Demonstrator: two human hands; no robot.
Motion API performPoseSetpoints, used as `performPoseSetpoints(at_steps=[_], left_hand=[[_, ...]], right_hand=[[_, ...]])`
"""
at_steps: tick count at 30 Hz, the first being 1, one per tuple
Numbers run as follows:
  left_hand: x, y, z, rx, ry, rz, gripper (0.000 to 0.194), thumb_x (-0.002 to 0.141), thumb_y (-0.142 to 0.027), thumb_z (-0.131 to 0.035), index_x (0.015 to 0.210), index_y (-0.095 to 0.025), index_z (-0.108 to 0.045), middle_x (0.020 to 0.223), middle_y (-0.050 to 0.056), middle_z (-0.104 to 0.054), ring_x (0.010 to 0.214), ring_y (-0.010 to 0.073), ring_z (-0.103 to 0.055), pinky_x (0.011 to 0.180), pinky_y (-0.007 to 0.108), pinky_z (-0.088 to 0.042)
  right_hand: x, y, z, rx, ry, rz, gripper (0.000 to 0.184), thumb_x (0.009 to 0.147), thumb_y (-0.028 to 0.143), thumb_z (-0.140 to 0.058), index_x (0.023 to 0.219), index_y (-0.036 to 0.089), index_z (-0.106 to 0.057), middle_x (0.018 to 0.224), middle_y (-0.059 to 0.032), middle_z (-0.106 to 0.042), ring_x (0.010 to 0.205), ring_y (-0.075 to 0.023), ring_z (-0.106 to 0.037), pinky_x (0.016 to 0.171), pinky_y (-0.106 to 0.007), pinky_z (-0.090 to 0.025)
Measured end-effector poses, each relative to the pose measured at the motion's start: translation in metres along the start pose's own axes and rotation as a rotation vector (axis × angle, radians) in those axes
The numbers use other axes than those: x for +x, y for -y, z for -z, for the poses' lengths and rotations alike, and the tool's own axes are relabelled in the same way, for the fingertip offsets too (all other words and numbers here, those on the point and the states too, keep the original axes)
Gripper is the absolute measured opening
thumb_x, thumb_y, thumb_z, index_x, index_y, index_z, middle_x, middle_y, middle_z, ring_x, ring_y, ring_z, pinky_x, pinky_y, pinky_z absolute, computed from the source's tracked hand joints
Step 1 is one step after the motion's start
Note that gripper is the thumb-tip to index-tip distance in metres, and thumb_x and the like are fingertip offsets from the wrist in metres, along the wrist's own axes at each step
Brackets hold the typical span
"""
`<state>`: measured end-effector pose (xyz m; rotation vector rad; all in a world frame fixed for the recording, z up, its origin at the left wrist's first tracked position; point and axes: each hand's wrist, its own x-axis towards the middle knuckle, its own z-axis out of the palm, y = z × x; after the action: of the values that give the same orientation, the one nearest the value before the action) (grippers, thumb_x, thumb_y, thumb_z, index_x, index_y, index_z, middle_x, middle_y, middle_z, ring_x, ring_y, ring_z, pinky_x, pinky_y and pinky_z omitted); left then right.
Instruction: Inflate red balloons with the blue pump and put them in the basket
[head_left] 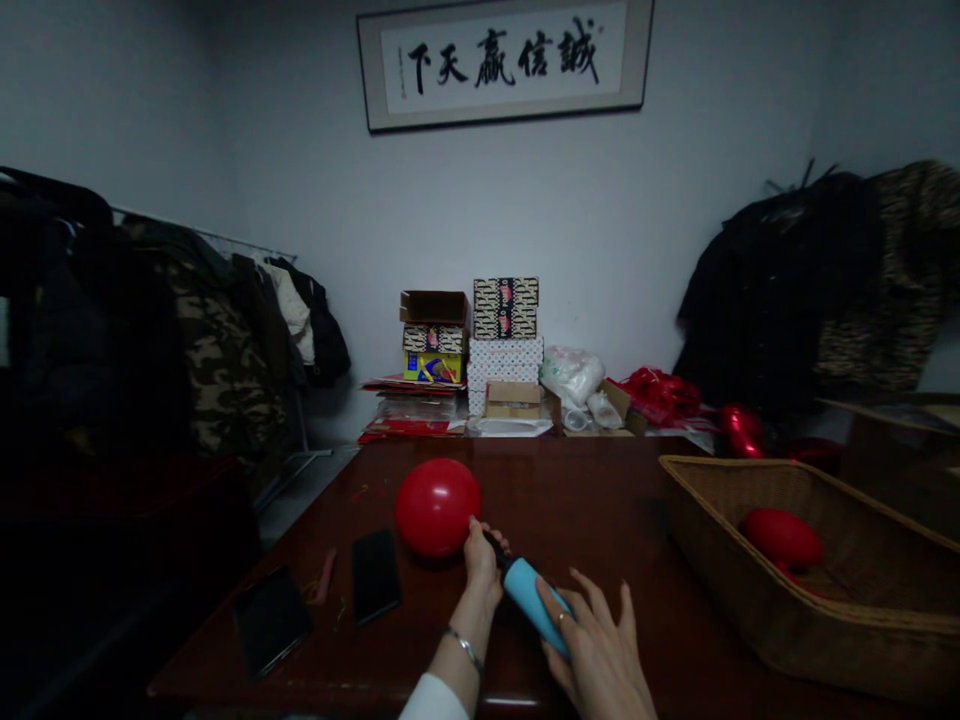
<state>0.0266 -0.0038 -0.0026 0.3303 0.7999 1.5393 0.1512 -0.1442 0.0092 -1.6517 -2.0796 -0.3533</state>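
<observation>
A round, inflated red balloon (438,507) is above the dark wooden table, just beyond my left hand (484,562). The fingers of that hand are closed around the balloon's neck, where the black nozzle of a light blue hand balloon pump (534,600) meets it. The joint itself is hidden by the fingers. My right hand (600,640) grips the pump's blue body between thumb and index finger, with its other fingers stretched out. The pump slants from the nozzle down toward the lower right.
At right stands a wicker basket (750,605) with a red balloon (782,538) inside. Left on the table (570,490) lie a black phone (376,575), a dark tablet-like slab (272,620) and a small reddish stick (326,576). Stacked boxes (505,365) stand beyond the table.
</observation>
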Motion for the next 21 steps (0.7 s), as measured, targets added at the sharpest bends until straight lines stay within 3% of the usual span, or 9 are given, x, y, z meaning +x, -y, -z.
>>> performPoseSetpoints(at_steps=[11,21], left_hand=[[0.003,0.006,0.0,0.032,0.01,-0.004,0.035,0.082,-0.051,-0.047,0.068,-0.021,-0.037,0.045,-0.007,-0.038,0.036,0.008,-0.038,0.039,0.02,-0.029],[0.009,0.0,0.001,0.028,0.024,-0.015,0.036,0.081,-0.052,-0.048,0.068,-0.02,-0.038,0.046,-0.007,-0.04,0.036,0.0078,-0.039,0.039,0.02,-0.029]], right_hand=[[-0.009,-0.009,-0.001,-0.049,-0.082,0.072,0.062,0.071,0.02,-0.049,0.13,0.035,-0.038,0.112,0.0009,-0.062,0.113,-0.0292,-0.047,0.099,-0.065,-0.001],[-0.044,-0.052,-0.003,-0.252,-0.224,0.27,0.065,0.072,0.035,-0.052,0.135,0.034,-0.034,0.103,0.0013,-0.066,0.102,-0.0303,-0.055,0.099,-0.065,-0.003]])
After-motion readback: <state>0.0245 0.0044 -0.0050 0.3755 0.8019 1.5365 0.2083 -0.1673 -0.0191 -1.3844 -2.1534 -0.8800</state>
